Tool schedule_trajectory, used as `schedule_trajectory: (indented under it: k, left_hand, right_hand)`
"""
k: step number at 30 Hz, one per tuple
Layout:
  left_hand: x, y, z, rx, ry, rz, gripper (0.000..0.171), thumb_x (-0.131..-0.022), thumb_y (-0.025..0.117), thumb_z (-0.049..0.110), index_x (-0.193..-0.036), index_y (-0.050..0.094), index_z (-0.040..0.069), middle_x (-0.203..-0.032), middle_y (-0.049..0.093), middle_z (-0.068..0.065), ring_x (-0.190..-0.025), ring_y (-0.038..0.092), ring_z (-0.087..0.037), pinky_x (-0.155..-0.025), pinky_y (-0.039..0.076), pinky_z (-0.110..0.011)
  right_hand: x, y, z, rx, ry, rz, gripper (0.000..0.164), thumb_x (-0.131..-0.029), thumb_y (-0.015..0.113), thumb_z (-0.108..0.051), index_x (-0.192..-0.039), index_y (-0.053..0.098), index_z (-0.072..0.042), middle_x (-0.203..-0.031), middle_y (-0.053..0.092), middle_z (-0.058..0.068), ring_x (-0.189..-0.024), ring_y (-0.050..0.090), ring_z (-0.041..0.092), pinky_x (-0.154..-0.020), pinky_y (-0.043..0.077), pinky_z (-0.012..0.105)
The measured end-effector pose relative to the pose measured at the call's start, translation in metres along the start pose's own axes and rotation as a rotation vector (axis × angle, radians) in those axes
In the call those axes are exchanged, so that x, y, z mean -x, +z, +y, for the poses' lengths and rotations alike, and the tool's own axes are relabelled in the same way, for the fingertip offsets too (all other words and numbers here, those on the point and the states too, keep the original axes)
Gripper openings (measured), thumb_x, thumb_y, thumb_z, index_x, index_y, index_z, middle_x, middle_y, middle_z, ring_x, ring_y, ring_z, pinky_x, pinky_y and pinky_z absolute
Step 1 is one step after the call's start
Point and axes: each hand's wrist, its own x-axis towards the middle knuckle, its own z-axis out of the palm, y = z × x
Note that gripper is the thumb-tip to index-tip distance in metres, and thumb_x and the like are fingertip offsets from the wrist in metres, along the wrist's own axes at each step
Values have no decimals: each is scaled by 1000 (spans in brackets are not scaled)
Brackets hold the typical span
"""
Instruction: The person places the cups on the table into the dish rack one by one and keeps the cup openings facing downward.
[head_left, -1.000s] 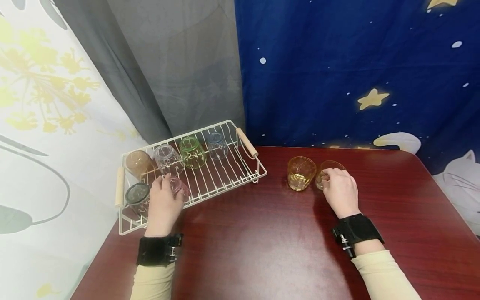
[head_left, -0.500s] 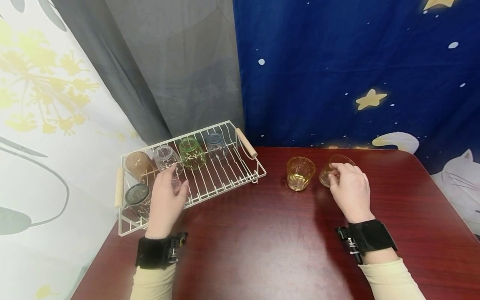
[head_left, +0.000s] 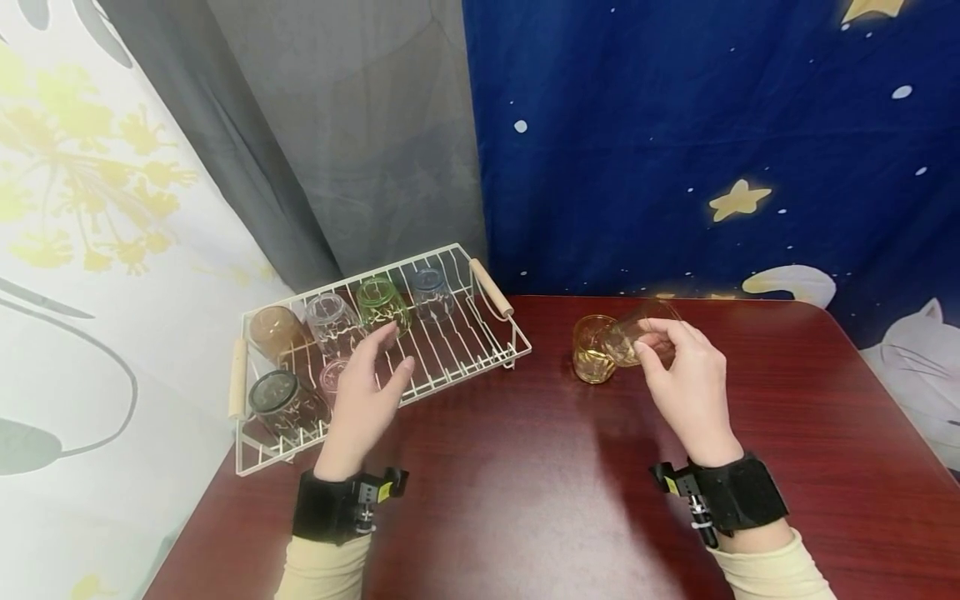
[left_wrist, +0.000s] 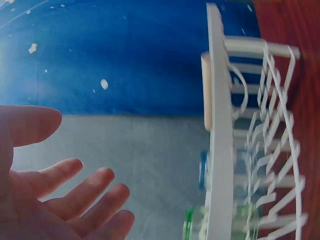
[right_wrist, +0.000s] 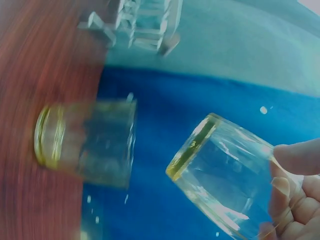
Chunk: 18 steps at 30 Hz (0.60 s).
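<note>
My right hand (head_left: 690, 387) pinches a pale yellow drinking glass (head_left: 628, 333) between thumb and fingers, off the table and tilted, its base pointing left. In the right wrist view that base stands apart from the yellow glass (right_wrist: 85, 145), which is upright on the table. My left hand (head_left: 367, 408) hovers over the front edge of the white wire rack (head_left: 465, 374), thumb and fingers spread and holding nothing. Just left of it, a pink glass (head_left: 330, 379) is partly hidden in the rack. The left wrist view shows the spread left fingers (left_wrist: 95, 195) beside the rack.
Upside-down in the rack are an amber glass (head_left: 276, 332), a clear glass (head_left: 330, 321), a green glass (head_left: 382, 304), a blue glass (head_left: 431, 292) and a dark grey glass (head_left: 281, 400). Curtains hang behind the dark red table (head_left: 510, 500).
My left hand has come off the pink glass and moved right, fingers spreading. My right hand has lifted its glass from the table and tilted it toward the yellow glass.
</note>
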Motion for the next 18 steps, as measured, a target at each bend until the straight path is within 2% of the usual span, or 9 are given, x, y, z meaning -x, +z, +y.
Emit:
schedule_trajectory:
  k: [3,6,12,18]
  left_hand:
    - [1,7,6,108,-13,-4,50,-95,62,16,-142,47,8,-140,56,-14,-134,50,-27,-115,37,-45]
    - [2,16,12,174,-17,-10,48,-95,61,13,-141,48,8,-140,57,-14,-132,52,-26,-113,40,-46]
    - [3,36,21,211,-6,-26,45,-95,61,12,-139,51,8,-138,58,-12,-130,54,-26,-111,43,-45]
    - [3,51,26,264,6,-63,44,-96,60,13,-139,51,10,-137,59,-10,-129,55,-28,-109,46,-44]
  right_hand:
    - [3,2,-9,-55,12,17,22,-85,71,-2,-107,69,-4,-87,71,10,-75,53,-10,-67,38,10]
    - [7,4,-18,-114,32,24,22,-85,72,-3,-106,69,-4,-86,72,10,-76,46,-21,-66,36,9]
    - [16,9,-32,-260,118,2,22,-86,71,-4,-108,69,-5,-86,71,9,-77,53,-13,-68,38,8]
    - [25,13,-43,-452,236,-55,20,-90,67,-4,-110,65,-2,-87,64,-11,-81,58,-5,-71,44,9]
